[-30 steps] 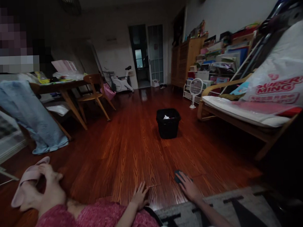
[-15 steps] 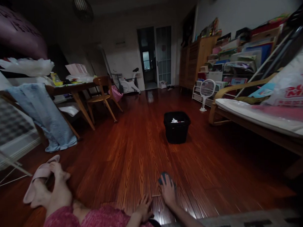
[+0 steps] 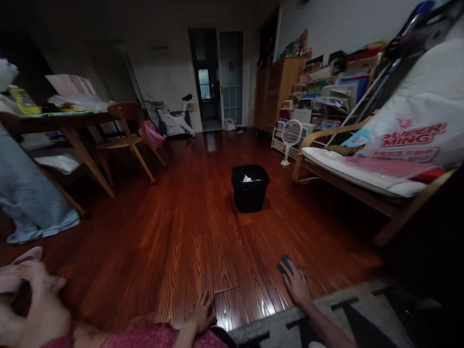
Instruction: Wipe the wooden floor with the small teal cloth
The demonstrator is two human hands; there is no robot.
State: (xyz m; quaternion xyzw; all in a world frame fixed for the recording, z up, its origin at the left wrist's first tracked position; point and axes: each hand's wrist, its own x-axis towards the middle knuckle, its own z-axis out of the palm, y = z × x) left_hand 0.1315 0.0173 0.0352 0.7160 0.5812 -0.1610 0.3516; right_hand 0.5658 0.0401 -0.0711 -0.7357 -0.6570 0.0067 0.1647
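Item, work in hand: my right hand [image 3: 297, 289] on a small dark object [image 3: 284, 265] set down on the wooden floor [image 3: 161, 237]. It has roughly the outline of a computer mouse; the light is too dim for me to name it surely. As I judge it, the step is one of handling this piece low, against the boards. Any move from here would call for a flat, steady palm and some care at the rug's edge close by.

Item, right hand: fingers curved down and clasped over the dark object, which shows ahead of my fingertips and at one side; palm downward. Forearm reaching in from the lower right, across the grey patterned rug [image 3: 275, 327].

Item, left hand: holding nothing that I can see; fingers a little apart, palm down, fingertips over the boards. Forearm slanting across pink cloth [image 3: 142, 342]. Whether the fingertips bear on the floor, I cannot tell.

Item, near surroundings: one black bin [image 3: 250, 197], upright on the floor beyond both hands, touched by neither; a white scrap [image 3: 247, 178] visible inside.
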